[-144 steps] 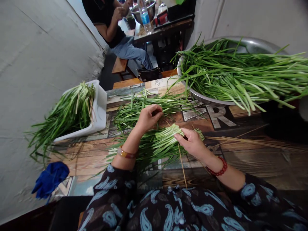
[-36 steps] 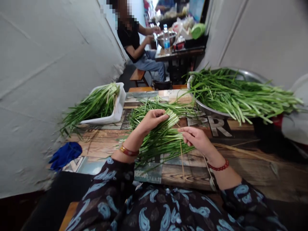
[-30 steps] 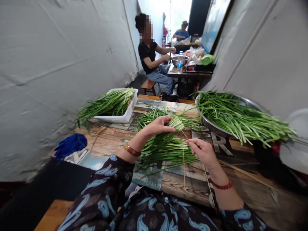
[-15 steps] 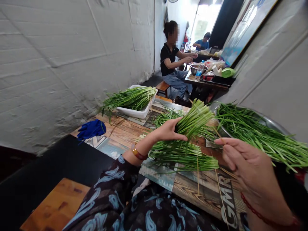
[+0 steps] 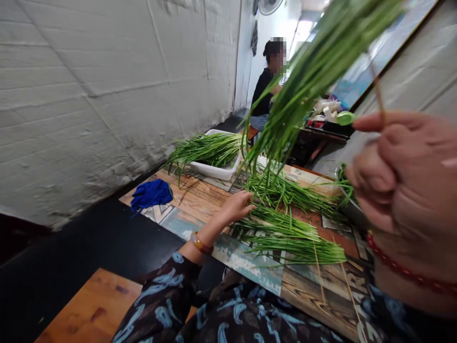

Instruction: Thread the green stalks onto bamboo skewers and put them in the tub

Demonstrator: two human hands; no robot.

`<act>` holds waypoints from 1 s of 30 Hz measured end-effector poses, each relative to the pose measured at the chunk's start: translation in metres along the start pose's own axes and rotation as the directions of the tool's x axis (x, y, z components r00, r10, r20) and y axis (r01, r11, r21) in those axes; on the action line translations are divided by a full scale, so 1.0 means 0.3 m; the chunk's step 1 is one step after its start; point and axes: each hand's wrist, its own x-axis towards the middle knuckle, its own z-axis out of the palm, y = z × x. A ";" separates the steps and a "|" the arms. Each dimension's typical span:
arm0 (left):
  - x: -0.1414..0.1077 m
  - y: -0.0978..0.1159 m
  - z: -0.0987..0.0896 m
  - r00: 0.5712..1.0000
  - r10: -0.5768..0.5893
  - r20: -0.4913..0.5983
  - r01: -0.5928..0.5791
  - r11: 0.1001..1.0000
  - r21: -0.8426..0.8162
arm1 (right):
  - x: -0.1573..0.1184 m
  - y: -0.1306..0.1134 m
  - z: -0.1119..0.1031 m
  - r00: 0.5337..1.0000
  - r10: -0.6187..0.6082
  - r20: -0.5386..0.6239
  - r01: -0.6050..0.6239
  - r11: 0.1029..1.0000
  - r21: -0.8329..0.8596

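High at the right, my right hand is closed around a thin wooden skewer. From that skewer a bunch of green chives hangs in the air, slightly blurred, leaf ends down to the left. My left hand is low over the table with fingers apart and nothing seen in it, close to the left end of the chives lying there. Those chives lie in bundles, with skewers sticking out toward me. Behind them spreads a looser pile of chives.
On the wood-patterned table, a white tray of chives stands at the back and a blue glove lies at left. A metal basin is partly hidden behind my right hand. Beyond, a person sits by another table.
My right hand has risen, lifting the skewered chives off my left hand, up and to the right. My left hand has let go and dropped toward the table. The view has shifted somewhat.
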 end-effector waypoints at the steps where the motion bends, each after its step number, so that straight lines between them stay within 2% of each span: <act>1: -0.007 -0.007 0.009 1.000 0.005 0.008 -0.005 1.000 -0.007 | 0.029 -0.024 0.064 0.999 -0.045 0.008 0.044 0.994 0.097; 4: -0.017 -0.016 0.028 0.999 0.019 0.036 -0.018 1.000 -0.020 | 0.120 -0.064 0.256 0.978 -0.158 0.133 0.112 0.947 0.303; 7: -0.016 -0.025 0.033 0.999 0.016 0.048 -0.014 0.999 -0.047 | 0.221 -0.031 0.427 0.972 -0.191 0.140 0.115 0.898 0.424; 10: -0.013 -0.042 0.031 0.998 -0.003 0.057 0.009 0.995 -0.099 | 0.325 0.096 0.577 0.984 -0.111 0.136 0.059 0.938 0.342; 12: -0.014 -0.056 0.031 0.998 -0.013 0.060 0.020 0.993 -0.115 | 0.383 0.226 0.657 0.991 -0.066 0.115 0.032 0.960 0.279; 14: -0.016 -0.068 0.033 0.998 -0.020 0.062 0.027 0.992 -0.120 | 0.420 0.374 0.710 0.990 0.070 0.122 -0.084 0.989 0.119; 16: -0.020 -0.076 0.039 0.998 -0.025 0.060 0.033 0.991 -0.129 | 0.432 0.518 0.730 0.951 0.284 0.122 -0.262 0.950 -0.168; 17: -0.023 -0.078 0.043 0.998 -0.027 0.059 0.034 0.990 -0.135 | 0.430 0.583 0.729 0.931 0.338 0.138 -0.303 0.926 -0.226; 20: -0.030 -0.083 0.055 0.998 -0.029 0.061 0.039 0.985 -0.165 | 0.403 0.734 0.700 0.878 0.430 0.209 -0.350 0.876 -0.332; 22: -0.036 -0.086 0.061 0.997 -0.032 0.067 0.044 0.980 -0.194 | 0.379 0.793 0.674 0.853 0.458 0.251 -0.343 0.853 -0.392; 26: -0.044 -0.096 0.063 0.997 -0.041 0.071 0.057 0.970 -0.236 | 0.346 0.821 0.620 0.835 0.446 0.324 -0.250 0.830 -0.499; 30: -0.039 -0.115 0.065 0.999 -0.037 -0.014 0.032 0.970 -0.240 | 0.320 0.766 0.534 0.867 0.349 0.356 -0.105 0.825 -0.555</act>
